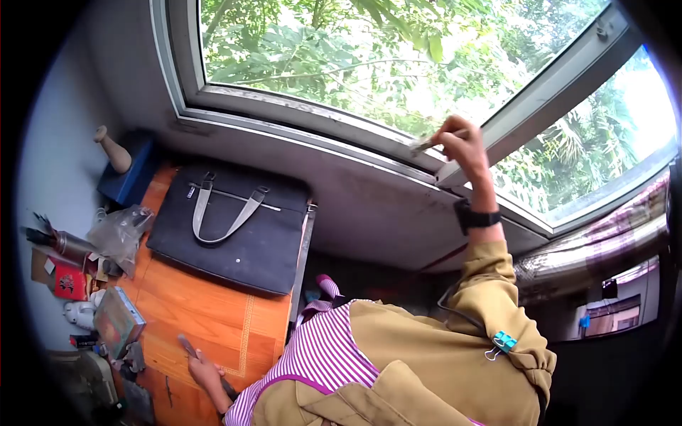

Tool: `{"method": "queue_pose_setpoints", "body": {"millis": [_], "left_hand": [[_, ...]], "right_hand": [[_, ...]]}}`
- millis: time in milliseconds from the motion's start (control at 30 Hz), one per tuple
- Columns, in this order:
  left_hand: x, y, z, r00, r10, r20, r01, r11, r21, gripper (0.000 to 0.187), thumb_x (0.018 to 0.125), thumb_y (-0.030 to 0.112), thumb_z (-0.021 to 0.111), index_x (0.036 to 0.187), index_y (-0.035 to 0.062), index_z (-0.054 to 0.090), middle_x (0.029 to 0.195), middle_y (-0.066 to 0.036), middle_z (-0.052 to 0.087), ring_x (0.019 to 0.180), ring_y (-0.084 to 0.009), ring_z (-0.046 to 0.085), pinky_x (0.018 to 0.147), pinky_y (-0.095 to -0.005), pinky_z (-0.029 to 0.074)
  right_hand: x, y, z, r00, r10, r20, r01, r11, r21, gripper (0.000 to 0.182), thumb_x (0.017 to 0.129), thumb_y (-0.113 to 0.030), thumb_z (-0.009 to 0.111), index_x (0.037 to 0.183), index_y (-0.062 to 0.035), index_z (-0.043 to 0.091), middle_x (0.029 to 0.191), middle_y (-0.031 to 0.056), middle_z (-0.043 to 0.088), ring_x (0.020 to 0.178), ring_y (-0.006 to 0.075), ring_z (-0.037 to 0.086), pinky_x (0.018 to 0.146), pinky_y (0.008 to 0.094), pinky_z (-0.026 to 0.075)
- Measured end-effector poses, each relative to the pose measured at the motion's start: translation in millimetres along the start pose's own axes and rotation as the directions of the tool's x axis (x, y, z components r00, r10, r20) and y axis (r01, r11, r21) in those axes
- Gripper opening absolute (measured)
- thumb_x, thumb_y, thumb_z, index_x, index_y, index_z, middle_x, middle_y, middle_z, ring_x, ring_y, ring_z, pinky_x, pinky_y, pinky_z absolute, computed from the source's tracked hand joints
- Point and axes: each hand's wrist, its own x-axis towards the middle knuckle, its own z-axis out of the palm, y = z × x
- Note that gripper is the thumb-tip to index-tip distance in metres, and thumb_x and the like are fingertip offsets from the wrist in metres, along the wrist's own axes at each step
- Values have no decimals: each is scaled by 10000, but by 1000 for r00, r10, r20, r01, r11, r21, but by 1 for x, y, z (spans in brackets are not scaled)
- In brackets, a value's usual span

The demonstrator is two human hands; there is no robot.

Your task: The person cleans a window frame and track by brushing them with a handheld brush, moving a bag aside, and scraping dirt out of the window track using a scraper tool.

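My right hand (460,144) is raised at the window, its fingers closed around a small brush (421,148). The brush's pale tip points down to the left, right at the lower rail of the window frame (369,135). Low over the orange wooden table (213,323), my left hand (204,372) is closed on a slim dark object (187,346). One end of that object sticks out past the fingers; what kind of thing it is I cannot tell.
A black briefcase (227,227) lies on the table against the wall. Along the left side are a clear plastic bag (122,233), a blue box (131,174), a boxed item (117,321) and a red packet (69,280). A rolled shiny sheet (590,245) sits under the right window.
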Motion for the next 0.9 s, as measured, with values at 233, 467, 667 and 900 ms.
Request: {"method": "queue_pose_setpoints", "body": {"millis": [233, 467, 667, 900], "left_hand": [[-2, 2, -1, 999, 29, 24, -28, 998, -52, 293, 956, 238, 381, 990, -34, 486, 438, -87, 425, 290, -169, 433, 269, -290, 361], [2, -9, 0, 997, 83, 7, -82, 995, -48, 284, 953, 249, 390, 959, -23, 471, 442, -84, 419, 287, -165, 422, 264, -284, 355], [-2, -3, -1, 999, 46, 29, -45, 998, -48, 284, 952, 255, 394, 901, -17, 458, 438, -90, 423, 284, -173, 425, 266, -290, 351], [1, -3, -3, 1000, 12, 9, -11, 999, -31, 333, 950, 247, 394, 1000, -61, 509, 443, -101, 450, 296, -176, 450, 280, -292, 369]], "right_hand": [[-12, -29, -35, 986, -137, 93, 164, 899, -406, 93, 684, 8, 500, 761, -14, 547, 700, 47, 581, 652, 125, 548, 605, 264, 441], [-5, 16, 7, 971, -180, 155, 237, 708, -665, 68, 671, -21, 518, 711, -22, 573, 632, 159, 593, 605, 271, 604, 583, 343, 472], [3, -3, -33, 991, 71, -113, -107, 927, -360, 96, 634, -52, 534, 693, 3, 586, 557, 83, 564, 532, 126, 534, 480, 274, 421], [33, 6, 0, 972, 227, -65, -234, 964, -127, 107, 599, -84, 543, 645, 7, 576, 576, 95, 580, 539, 160, 541, 510, 272, 428]]}}
